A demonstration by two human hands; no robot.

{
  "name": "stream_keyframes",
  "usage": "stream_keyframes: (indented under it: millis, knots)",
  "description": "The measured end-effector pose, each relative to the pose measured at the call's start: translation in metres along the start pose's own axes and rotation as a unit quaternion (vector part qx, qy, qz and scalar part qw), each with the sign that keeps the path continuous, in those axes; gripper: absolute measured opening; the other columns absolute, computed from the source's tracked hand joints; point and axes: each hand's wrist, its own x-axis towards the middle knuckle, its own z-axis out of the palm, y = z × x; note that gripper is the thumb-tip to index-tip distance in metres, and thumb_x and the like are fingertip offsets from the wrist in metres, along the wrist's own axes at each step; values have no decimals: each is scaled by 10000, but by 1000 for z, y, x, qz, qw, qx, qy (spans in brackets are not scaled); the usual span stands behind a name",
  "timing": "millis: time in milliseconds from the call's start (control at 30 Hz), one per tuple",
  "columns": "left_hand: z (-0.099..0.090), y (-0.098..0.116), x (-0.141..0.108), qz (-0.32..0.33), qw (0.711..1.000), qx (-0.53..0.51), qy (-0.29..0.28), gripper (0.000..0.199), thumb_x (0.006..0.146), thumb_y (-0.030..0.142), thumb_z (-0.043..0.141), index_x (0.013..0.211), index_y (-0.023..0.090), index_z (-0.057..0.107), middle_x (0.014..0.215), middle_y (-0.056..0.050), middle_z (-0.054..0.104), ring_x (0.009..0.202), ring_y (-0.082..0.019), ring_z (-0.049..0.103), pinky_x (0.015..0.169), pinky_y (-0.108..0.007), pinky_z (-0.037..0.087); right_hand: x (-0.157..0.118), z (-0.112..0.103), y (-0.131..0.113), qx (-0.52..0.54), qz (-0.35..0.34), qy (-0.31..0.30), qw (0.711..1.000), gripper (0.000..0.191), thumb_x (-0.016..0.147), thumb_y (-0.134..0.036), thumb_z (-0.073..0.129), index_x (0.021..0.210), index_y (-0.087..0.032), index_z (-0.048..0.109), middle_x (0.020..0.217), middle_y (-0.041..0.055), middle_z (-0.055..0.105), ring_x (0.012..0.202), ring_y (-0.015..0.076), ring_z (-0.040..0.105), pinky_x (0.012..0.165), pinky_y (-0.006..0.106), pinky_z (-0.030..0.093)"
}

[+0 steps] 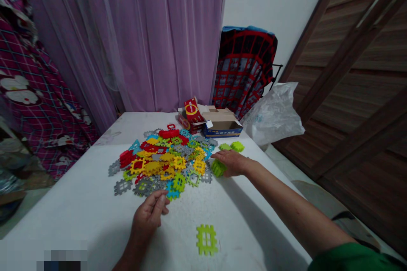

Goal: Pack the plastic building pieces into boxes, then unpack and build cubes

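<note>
A heap of interlocking plastic building pieces (160, 163) in yellow, red, grey, blue and green covers the middle of the white table. My right hand (232, 163) reaches to the right side of this heap, its fingers around a small stack of green building pieces (218, 168). Close to the heap's front edge is my left hand (151, 211), its fingers curled together and no object showing in them. One flat green window-shaped piece (206, 240) lies alone near the front of the table. Beyond my right hand are more green pieces (237, 146).
At the table's back stand an open blue cardboard box (222, 130) and a red box (193, 112). A clear plastic bag (275, 114) hangs by the right edge. Behind are a purple curtain (159, 38), a cloth-covered chair (244, 59) and a wooden wardrobe (356, 76).
</note>
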Motion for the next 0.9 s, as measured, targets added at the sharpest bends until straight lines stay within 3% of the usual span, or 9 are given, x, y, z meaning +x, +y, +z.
stream_keyframes:
  millis: [200,433,633,767,900]
  knots:
    - [0,-1,0,-2,1000,15,1,528,683,683,621,883,199,684,673,-13,638,538,-138,556,366,-202,337,4,0,-3,-17,-17,-5,1000,753,664,-230,738,1383,-234,514,1215,139,664,1136,322,611,927,407,452]
    - [-1,-3,1,4,1000,15,-4,531,688,685,623,885,196,682,678,-22,646,538,-138,557,364,-199,344,7,2,-1,-15,-23,-17,999,745,683,-211,713,1398,-208,507,1226,146,651,1140,316,607,929,391,467]
    - [-3,-4,4,3,1000,13,-4,526,689,681,623,882,196,688,678,-21,648,541,-140,563,367,-203,343,1,-4,-4,1,-12,-13,1000,787,664,-195,731,1415,-190,493,1313,185,591,1210,356,557,965,475,452]
    - [-3,-6,6,10,1000,14,6,542,679,698,623,868,193,687,664,-21,642,531,-142,566,362,-205,346,-13,-5,-22,74,-16,92,993,771,689,-268,742,1416,-219,487,1461,175,474,1314,350,468,1035,515,393]
    - [-3,-6,8,11,1000,8,22,552,676,711,621,857,193,683,652,-20,640,528,-142,568,364,-205,350,-12,9,-75,207,-47,216,953,404,844,-277,610,1247,-248,616,1254,73,660,1179,234,583,1012,406,425]
